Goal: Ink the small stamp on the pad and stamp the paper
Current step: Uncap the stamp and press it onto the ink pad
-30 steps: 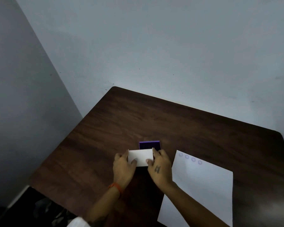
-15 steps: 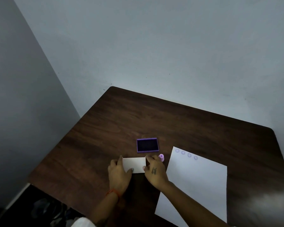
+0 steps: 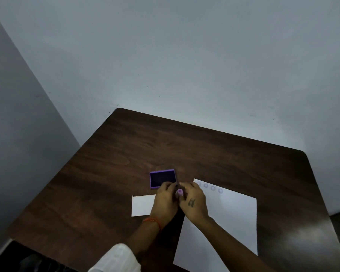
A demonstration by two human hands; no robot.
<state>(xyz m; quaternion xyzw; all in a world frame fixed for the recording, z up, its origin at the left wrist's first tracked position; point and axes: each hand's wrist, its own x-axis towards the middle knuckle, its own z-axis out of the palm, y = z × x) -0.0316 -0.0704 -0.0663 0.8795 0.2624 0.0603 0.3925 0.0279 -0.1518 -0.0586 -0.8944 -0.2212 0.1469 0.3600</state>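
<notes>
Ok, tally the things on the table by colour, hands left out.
Purple: 2, the ink pad and the stamp.
White: 2, the paper and the lid.
Total: 4.

Glossy dark wood table (image 3: 214,150), matt white paper (image 3: 230,218)

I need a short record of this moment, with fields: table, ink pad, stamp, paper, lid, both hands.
table: dark wood
ink pad: purple, open, beyond the hands
stamp: small, pink-purple, between both hands
paper: white sheet, a row of round prints near its far edge
lid: white rectangle, flat, partly under the left hand
left hand: fingers on the stamp
right hand: fingers on the stamp
</notes>
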